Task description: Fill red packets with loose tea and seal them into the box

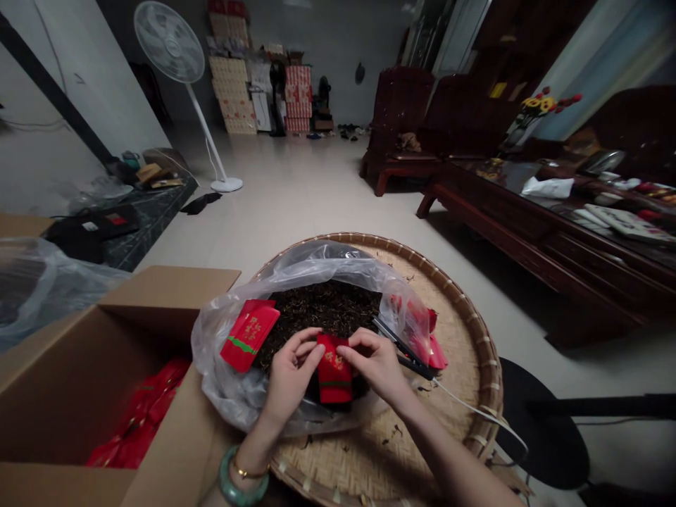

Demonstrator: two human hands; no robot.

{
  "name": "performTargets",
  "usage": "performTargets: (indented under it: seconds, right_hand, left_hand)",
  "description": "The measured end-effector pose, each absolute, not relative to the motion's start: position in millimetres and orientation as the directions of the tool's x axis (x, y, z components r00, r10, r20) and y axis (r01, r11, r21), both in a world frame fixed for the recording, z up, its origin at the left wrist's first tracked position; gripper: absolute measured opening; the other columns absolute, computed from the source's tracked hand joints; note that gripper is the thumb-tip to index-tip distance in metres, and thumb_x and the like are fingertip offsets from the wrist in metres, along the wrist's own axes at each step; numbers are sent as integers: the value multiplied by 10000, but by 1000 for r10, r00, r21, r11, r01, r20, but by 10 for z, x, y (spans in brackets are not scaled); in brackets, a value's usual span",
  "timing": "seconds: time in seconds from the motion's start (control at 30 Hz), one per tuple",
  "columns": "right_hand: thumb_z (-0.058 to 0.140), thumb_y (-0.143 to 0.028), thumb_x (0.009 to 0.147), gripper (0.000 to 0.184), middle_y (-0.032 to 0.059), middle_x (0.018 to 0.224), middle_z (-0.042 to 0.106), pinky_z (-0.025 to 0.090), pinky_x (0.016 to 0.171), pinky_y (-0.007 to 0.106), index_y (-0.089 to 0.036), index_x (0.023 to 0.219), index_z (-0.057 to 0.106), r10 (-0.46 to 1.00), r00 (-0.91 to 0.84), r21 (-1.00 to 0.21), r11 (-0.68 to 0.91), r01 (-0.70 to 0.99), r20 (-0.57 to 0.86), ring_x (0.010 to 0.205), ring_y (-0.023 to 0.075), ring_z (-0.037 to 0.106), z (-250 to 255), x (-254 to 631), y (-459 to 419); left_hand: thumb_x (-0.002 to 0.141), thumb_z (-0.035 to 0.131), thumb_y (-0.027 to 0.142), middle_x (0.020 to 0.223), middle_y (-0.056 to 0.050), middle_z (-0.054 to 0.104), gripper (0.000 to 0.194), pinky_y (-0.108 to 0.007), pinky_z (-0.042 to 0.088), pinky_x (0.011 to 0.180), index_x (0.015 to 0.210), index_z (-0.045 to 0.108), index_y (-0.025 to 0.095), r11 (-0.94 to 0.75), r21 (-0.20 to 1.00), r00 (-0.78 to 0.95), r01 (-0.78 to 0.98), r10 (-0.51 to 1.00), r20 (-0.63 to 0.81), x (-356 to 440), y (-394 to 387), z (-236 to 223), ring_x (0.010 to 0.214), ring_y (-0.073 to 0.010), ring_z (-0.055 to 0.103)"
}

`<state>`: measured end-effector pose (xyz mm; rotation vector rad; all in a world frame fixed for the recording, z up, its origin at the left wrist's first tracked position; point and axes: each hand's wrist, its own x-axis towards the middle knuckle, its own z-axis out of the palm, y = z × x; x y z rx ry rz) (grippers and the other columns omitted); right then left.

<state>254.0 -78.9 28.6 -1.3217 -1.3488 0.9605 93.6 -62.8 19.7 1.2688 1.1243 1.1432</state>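
A small red packet [334,373] with gold lettering and a green band hangs upright between my hands. My left hand [296,366] is closed in a pinch at its upper left edge. At the upper right edge, my right hand [376,362] pinches it too. Below and behind it is a heap of dark, dry tea leaves [327,304] in an open clear plastic bag [224,391]. A stack of flat red packets [250,334] rests on the leaves left of my left hand. Beside my right hand lies a long black corded tool [404,350], seemingly a sealer.
A round woven bamboo tray [454,310] carries the bag, with more red packets [434,348] at its right. To the left, an open cardboard box [174,287] contains many red packets. A white cord [475,408] crosses the tray's rim. A dark wooden table [507,218] stands right.
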Motion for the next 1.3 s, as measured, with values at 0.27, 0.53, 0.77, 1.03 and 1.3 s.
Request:
performTargets:
  seconds: [0.27,0.53,0.77,1.03,1.3]
  right_hand:
    - [713,-460,655,310,-38,545,517,416,383,196,-176,657,590,996,64,-997,-71,10,-70,438,88,461,243,2489,-797]
    - [719,-443,658,309,-30,568,533,430,403,193,-167,609,588,994,105,-999,-42,1,-42,454,86,484,233,2491,-833]
    - [742,-435,634,302,-32,592,544,433,420,196,-174,745,636,996,43,-997,-75,-19,-76,480,89,485,167,2491,-816]
    - [684,-466,706,314,4,662,536,380,376,183,-164,630,645,1000,1,-997,-2,79,-2,491,85,479,146,2538,-788]
    - [649,-357,759,197,37,710,625,442,500,233,-179,675,667,995,25,-977,93,194,100,596,134,553,156,2493,-819]
  left_hand:
    - [639,728,347,717,-27,694,240,-241,540,645,738,649,143,55,996,33,-65,998,-53,965,-619,152,670,-154,651]
    - [647,736,337,770,-32,672,336,-228,511,639,905,671,132,100,969,-5,-227,995,-103,1011,-637,99,681,-135,620]
    - [664,733,278,652,8,595,170,-183,434,601,621,679,123,70,995,176,-70,983,-57,981,-624,194,635,-101,529]
    - [530,831,293,531,46,547,297,-162,393,511,537,591,117,278,912,177,-302,956,-233,979,-624,125,516,-63,469]
    - [526,836,362,713,-29,681,474,-216,460,603,890,683,100,501,811,376,-303,844,-382,1028,-698,210,621,-121,587]
